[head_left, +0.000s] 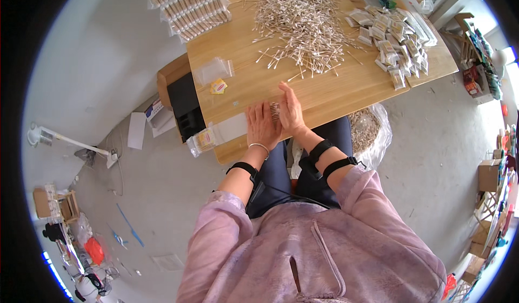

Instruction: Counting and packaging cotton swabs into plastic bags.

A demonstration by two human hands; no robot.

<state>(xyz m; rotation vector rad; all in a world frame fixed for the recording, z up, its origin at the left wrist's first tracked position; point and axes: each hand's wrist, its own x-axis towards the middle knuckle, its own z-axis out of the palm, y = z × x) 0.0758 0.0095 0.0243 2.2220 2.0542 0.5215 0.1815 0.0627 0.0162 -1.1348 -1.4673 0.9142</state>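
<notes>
A small bundle of cotton swabs (275, 111) lies at the near edge of the wooden table, between my two hands. My left hand (262, 122) is laid over its left part, fingers side by side, holding it down. Against the right side of the bundle stands my right hand (291, 108), its fingers stretched out and the palm turned toward the swabs. My hands hide most of the bundle. Left of them lies a clear plastic sleeve (231, 128), beside a filled pack of swabs (203, 140) at the table's left corner.
A large heap of loose swabs (297, 19) covers the table's far middle. Many small filled packs (397, 41) lie at the right. Empty clear bags (213, 71) and yellow labels (218, 86) are at the left. Stacked packs (186, 6) stand behind; a bag of swabs (367, 130) sits below the table.
</notes>
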